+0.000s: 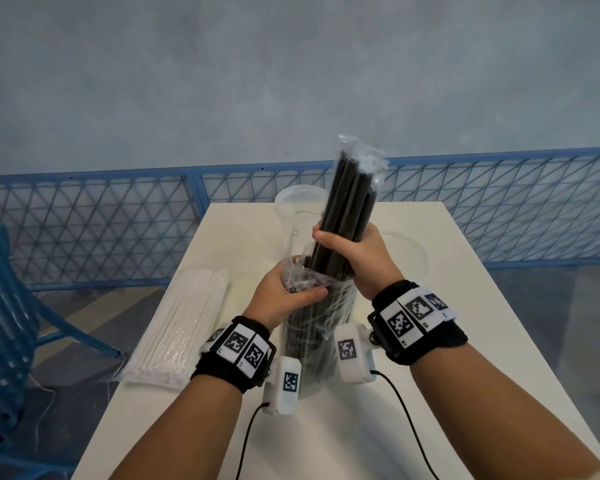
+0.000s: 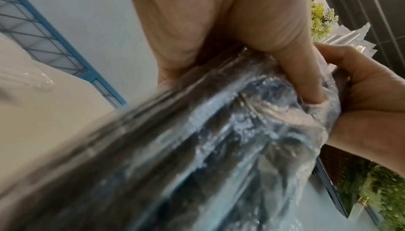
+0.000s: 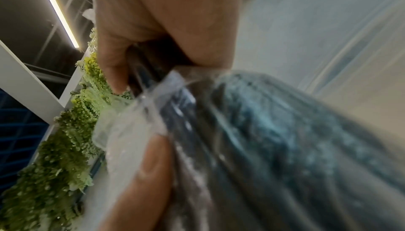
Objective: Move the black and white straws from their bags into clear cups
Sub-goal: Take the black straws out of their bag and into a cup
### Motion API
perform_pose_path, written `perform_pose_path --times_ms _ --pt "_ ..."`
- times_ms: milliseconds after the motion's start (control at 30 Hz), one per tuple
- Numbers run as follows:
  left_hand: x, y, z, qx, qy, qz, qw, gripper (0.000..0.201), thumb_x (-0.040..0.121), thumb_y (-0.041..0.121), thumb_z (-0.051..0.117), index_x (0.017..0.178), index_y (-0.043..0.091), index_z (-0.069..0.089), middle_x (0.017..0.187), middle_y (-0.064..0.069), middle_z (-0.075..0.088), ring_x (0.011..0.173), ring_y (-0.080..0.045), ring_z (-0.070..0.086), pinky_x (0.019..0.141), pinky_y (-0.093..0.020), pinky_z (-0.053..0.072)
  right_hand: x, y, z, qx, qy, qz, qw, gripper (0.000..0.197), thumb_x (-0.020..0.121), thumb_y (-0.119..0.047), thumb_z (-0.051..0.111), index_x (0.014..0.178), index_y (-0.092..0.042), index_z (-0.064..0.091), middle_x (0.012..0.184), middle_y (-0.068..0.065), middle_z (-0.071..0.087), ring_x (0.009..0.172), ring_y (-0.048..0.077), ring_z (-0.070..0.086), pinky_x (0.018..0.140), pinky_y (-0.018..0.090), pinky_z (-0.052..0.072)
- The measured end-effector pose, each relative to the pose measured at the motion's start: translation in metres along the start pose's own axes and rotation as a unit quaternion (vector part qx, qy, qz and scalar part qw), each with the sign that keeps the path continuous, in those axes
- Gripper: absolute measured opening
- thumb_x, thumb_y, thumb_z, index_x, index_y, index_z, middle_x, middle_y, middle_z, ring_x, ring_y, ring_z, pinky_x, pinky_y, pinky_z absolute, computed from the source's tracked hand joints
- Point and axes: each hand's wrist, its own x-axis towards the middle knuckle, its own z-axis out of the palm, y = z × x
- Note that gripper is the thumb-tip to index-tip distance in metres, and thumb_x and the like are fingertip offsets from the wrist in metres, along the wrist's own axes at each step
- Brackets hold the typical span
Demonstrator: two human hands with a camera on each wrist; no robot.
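A bundle of black straws [image 1: 350, 199] stands upright, partly out of a clear plastic bag [image 1: 312, 323] at the table's middle. My right hand [image 1: 349, 249] grips the bundle around its middle, and clear plastic clings to the straw tops. Lower down, my left hand [image 1: 291, 291] grips the crumpled mouth of the bag. The left wrist view shows my left hand [image 2: 306, 82] pressing into the bag [image 2: 219, 148]. In the right wrist view my right hand [image 3: 122, 71] is curled round the dark straws [image 3: 153, 61]. A sealed bag of white straws [image 1: 184, 323] lies to the left. A clear cup [image 1: 297, 209] stands behind the bundle.
A second clear cup [image 1: 407, 254] shows faintly on the white table [image 1: 482, 341], right of my hands. A blue chair [image 1: 4, 306] stands at the left, off the table. A blue mesh fence [image 1: 118, 220] runs behind the table's far edge.
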Motion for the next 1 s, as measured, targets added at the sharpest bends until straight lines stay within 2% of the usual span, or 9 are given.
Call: perform_pose_path --times_ms 133,233,333,433,533,633,733,833,1000 --pt "0.001 0.0 -0.001 0.002 0.001 -0.01 1.0 0.058 0.068 0.008 0.08 0.12 0.015 0.055 0.111 -0.009 0.069 0.102 -0.02 0.067 0.097 -0.043 0.05 0.005 -0.009 0.004 0.018 0.077 -0.016 0.997 0.03 0.075 -0.009 0.073 0.101 -0.001 0.06 0.084 0.004 0.065 0.082 0.016 0.064 0.077 0.031 0.054" --pt "0.002 0.0 -0.001 -0.006 -0.002 -0.019 1.0 0.071 0.062 0.018 0.081 0.127 0.012 0.052 0.115 -0.008 0.068 0.105 -0.02 0.066 0.098 -0.044 0.049 0.008 -0.014 0.004 0.03 0.098 -0.02 0.995 0.042 0.069 -0.018 0.074 0.102 0.002 0.059 0.09 0.012 0.063 0.086 0.021 0.063 0.08 0.035 0.055" --pt "0.003 -0.002 -0.002 -0.005 0.003 -0.019 1.0 0.068 0.058 0.021 0.081 0.121 0.018 0.055 0.112 -0.007 0.069 0.103 -0.021 0.066 0.097 -0.042 0.05 0.01 -0.022 0.004 0.046 0.104 -0.029 0.993 0.044 0.069 -0.02 0.073 0.102 0.005 0.059 0.092 0.018 0.063 0.085 0.023 0.063 0.08 0.039 0.055" --pt "0.004 -0.004 -0.005 -0.007 0.011 -0.02 1.0 0.066 0.055 0.022 0.088 0.115 0.017 0.058 0.106 -0.008 0.071 0.101 -0.024 0.067 0.096 -0.045 0.05 0.014 -0.032 -0.001 0.085 0.127 -0.036 0.988 0.031 0.07 -0.018 0.071 0.093 0.001 0.062 0.084 0.013 0.063 0.076 0.02 0.062 0.074 0.035 0.055" --pt "0.004 -0.008 -0.009 -0.014 0.034 -0.02 0.999 0.052 0.06 0.02 0.081 0.107 0.014 0.062 0.099 -0.007 0.072 0.096 -0.024 0.068 0.096 -0.049 0.049 0.022 -0.039 -0.01 0.158 0.147 -0.047 0.975 0.012 0.079 -0.008 0.067 0.087 -0.004 0.059 0.075 0.008 0.062 0.069 0.018 0.061 0.068 0.032 0.052" --pt "0.005 -0.01 -0.01 -0.021 0.051 -0.019 0.998 0.048 0.062 0.02 0.082 0.106 0.014 0.062 0.099 -0.008 0.072 0.096 -0.024 0.068 0.097 -0.048 0.049 0.027 -0.04 -0.018 0.227 0.189 -0.047 0.954 0.019 0.083 -0.005 0.064 0.099 0.001 0.055 0.075 0.008 0.061 0.067 0.015 0.062 0.064 0.028 0.052" --pt "0.006 -0.012 -0.011 -0.02 0.071 -0.021 0.997 0.046 0.064 0.019 0.083 0.106 0.014 0.064 0.101 -0.007 0.073 0.099 -0.025 0.068 0.097 -0.049 0.049 0.027 -0.038 -0.024 0.276 0.222 -0.036 0.935 0.005 0.083 -0.005 0.063 0.085 -0.005 0.059 0.07 0.006 0.062 0.065 0.015 0.061 0.064 0.028 0.051" --pt "0.006 -0.011 -0.01 -0.016 0.083 -0.023 0.996 0.052 0.058 0.028 0.083 0.106 0.015 0.065 0.101 -0.007 0.073 0.099 -0.025 0.068 0.096 -0.049 0.05 0.026 -0.037 -0.033 0.309 0.254 -0.024 0.916 0.011 0.083 -0.006 0.064 0.091 -0.005 0.057 0.071 0.006 0.064 0.063 0.014 0.062 0.062 0.027 0.053" --pt "0.01 -0.014 -0.007 0.004 0.119 -0.016 0.993 0.037 0.069 0.015 0.081 0.102 0.016 0.066 0.098 -0.006 0.072 0.098 -0.024 0.067 0.096 -0.047 0.05 0.024 -0.04 -0.05 0.326 0.29 -0.03 0.899 0.023 0.081 -0.007 0.066 0.101 -0.004 0.056 0.074 0.007 0.064 0.063 0.015 0.063 0.063 0.028 0.055"
